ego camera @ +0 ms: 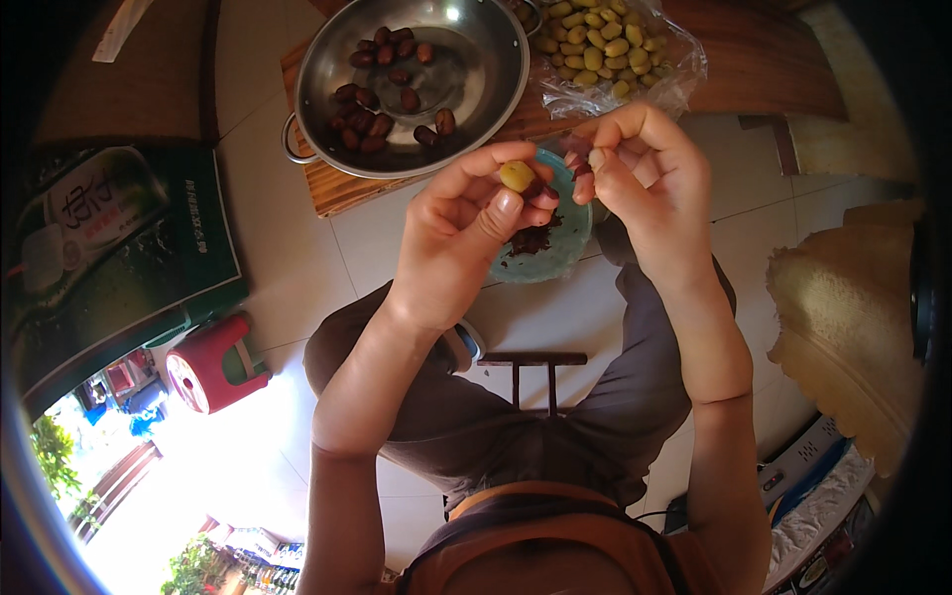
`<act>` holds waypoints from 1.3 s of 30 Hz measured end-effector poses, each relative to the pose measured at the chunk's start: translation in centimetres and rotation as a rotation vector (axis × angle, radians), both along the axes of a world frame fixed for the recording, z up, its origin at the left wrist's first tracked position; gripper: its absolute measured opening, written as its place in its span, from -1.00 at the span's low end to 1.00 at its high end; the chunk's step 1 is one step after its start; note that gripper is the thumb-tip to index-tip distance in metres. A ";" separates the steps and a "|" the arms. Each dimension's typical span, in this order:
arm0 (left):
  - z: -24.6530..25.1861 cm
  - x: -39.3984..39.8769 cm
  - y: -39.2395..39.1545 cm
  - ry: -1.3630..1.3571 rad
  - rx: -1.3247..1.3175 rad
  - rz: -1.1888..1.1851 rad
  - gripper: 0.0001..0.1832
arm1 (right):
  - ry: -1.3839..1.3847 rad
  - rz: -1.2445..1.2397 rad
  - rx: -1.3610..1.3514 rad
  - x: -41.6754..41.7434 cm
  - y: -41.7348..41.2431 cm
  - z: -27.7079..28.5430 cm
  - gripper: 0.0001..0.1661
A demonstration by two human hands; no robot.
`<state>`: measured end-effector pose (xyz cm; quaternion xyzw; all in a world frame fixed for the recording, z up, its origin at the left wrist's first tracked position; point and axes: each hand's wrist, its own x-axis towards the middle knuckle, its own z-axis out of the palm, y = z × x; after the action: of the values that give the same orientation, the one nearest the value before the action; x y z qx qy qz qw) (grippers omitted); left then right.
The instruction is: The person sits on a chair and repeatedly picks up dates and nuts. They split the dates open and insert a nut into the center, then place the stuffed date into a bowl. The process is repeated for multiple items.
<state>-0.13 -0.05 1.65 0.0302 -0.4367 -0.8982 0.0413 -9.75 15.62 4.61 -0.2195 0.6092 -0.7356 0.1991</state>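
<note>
Between the thumb and fingers of my left hand (476, 216) is an oval fruit (516, 177), yellow at one end with dark red skin on its lower side. My right hand (643, 167), just right of it, pinches a scrap of dark red skin (580, 165). Beneath both hands a teal plastic bowl (569, 249) holds dark peelings (532, 239). A two-handled steel pan (476, 123) at the top holds several unpeeled dark red fruits (361, 121). Beside it, yellow peeled fruits (616, 48) fill a clear plastic bag (692, 63).
Pan and bag rest on a wooden bench or low table (335, 195). A red plastic stool (204, 364) lies on its side at left, near a green printed box or panel (119, 245). My knees flank the bowl. A brown, ragged-edged sheet (840, 320) is at right.
</note>
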 end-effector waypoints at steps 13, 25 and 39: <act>-0.5 0.0 0.4 0.041 -0.064 0.114 -0.66 | 0.891 -0.212 0.271 0.7 -1.5 -0.2 -0.72; -0.2 0.2 0.5 0.004 -0.148 0.096 -0.65 | 0.649 -0.168 0.286 1.0 -1.2 -0.1 -0.70; -0.3 0.0 0.3 -0.041 -0.187 0.077 -0.68 | 0.632 -0.176 0.258 0.0 -0.9 -0.2 -0.77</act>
<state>-0.09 0.21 1.38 0.0614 -0.5179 -0.8504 0.0697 -9.71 14.74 4.38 -0.3562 0.7451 -0.5626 -0.0372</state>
